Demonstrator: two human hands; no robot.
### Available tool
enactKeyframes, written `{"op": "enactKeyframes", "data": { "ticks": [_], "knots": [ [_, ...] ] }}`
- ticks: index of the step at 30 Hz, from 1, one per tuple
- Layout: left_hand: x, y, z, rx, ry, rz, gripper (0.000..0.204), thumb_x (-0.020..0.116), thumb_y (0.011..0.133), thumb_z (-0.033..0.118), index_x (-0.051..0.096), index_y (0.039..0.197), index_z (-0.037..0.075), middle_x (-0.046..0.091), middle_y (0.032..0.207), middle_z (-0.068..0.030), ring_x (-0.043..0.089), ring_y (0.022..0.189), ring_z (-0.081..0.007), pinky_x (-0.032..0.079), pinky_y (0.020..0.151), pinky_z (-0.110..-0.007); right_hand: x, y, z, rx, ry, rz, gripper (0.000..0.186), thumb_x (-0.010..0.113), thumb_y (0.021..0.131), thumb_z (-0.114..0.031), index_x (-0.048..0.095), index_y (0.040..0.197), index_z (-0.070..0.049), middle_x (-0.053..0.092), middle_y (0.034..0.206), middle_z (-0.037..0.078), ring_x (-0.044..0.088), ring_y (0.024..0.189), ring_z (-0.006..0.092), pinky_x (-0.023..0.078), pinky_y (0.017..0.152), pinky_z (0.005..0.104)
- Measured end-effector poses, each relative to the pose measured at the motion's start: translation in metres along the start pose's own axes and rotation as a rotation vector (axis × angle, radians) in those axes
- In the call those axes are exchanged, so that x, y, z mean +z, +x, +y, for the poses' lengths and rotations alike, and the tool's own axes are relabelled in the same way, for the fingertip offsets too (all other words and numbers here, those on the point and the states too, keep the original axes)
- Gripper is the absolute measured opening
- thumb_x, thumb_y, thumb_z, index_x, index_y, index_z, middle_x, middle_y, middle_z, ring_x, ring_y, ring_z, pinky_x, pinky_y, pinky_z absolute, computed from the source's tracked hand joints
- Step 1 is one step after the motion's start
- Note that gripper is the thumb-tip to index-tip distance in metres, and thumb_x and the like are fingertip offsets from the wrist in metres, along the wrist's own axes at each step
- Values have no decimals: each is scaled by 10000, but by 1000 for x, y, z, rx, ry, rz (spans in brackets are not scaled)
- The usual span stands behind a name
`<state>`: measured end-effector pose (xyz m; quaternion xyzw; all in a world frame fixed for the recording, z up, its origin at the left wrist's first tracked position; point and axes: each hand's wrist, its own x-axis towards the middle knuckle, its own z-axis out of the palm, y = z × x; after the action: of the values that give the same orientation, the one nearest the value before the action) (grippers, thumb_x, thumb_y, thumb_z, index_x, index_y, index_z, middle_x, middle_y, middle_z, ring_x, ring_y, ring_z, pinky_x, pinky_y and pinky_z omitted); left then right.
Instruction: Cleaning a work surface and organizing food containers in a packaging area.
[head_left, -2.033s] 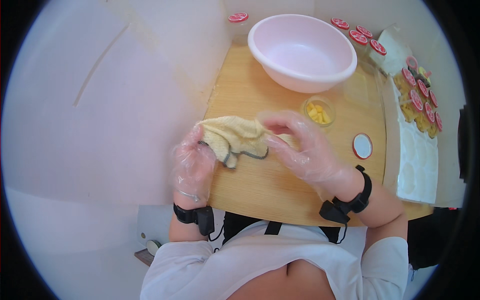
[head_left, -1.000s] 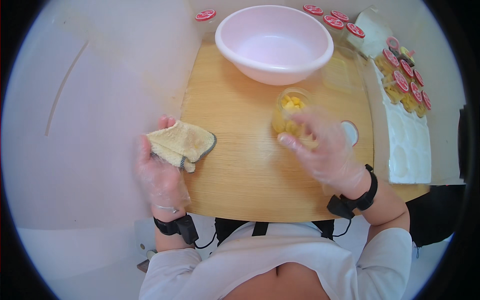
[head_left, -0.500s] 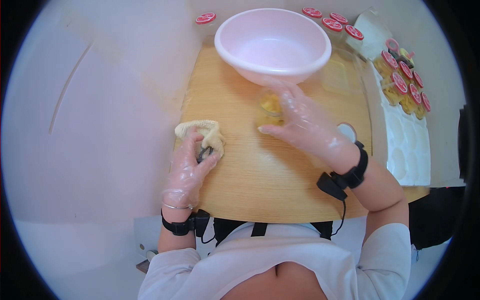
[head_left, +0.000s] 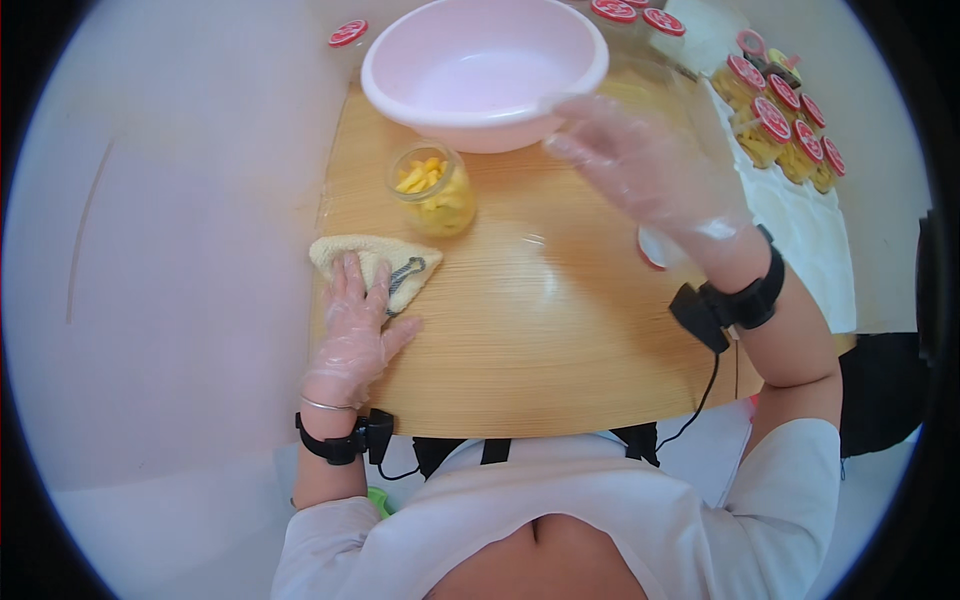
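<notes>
My left hand (head_left: 350, 320), in a clear plastic glove, lies flat with fingers spread on a folded cream cloth (head_left: 408, 262) that has a dark grey mark. Just beyond the cloth stands a lidless glass jar (head_left: 440, 205) holding yellow pieces, with neither hand touching it. My right hand (head_left: 640, 165), also gloved and somewhat blurred, is raised above the table to the right of the jar. Its fingers are apart with nothing in them. Below its wrist lies a round lid (head_left: 655, 248), white face up with a red rim, partly covered by the hand.
A large pale pink basin (head_left: 485, 125) stands at the back of the wooden table (head_left: 520, 340). Red-lidded jars (head_left: 770, 120) of yellow pieces stand at the right on a white moulded tray (head_left: 800, 240). More red-lidded jars (head_left: 615, 15) are behind the basin. A wall (head_left: 200, 250) borders the left side.
My right hand has let go of the jar, which now stands near the cloth, and has moved away to the right. My left hand has flattened out over the cloth. The whole view has shifted.
</notes>
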<state>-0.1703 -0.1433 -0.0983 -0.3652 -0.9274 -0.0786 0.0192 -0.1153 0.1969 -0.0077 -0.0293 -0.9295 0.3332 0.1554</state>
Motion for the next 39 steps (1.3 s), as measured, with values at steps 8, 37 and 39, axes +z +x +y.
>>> {"op": "enactKeyframes", "data": {
  "ticks": [8, 37, 39],
  "knots": [
    [-9, 13, 33, 86, 124, -203, 478, 559, 942, 207, 485, 1344, -40, 351, 1412, -374, 371, 1312, -515, 387, 1058, -479, -65, -24, 53, 269, -331, -443, 413, 721, 830, -253, 638, 1188, -64, 705, 963, 98, 671, 896, 219, 522, 790, 319],
    [3, 39, 163, 878, -272, -335, 481, 636, 825, 131, 538, 1235, -102, 469, 1375, -313, 444, 1305, -450, 384, 1086, -453, -47, -43, 98, 117, -575, -412, 170, 594, 742, -88, 715, 862, -97, 695, 853, 129, 656, 827, 325, 513, 712, 413],
    [-2, 24, 143, 813, -239, -341, 485, 636, 836, 126, 526, 1257, -89, 450, 1392, -318, 435, 1315, -453, 392, 1079, -462, -49, -45, 96, 116, -563, -402, 163, 590, 747, -90, 709, 859, -89, 691, 848, 131, 652, 831, 329, 512, 715, 416]
  ]
}}
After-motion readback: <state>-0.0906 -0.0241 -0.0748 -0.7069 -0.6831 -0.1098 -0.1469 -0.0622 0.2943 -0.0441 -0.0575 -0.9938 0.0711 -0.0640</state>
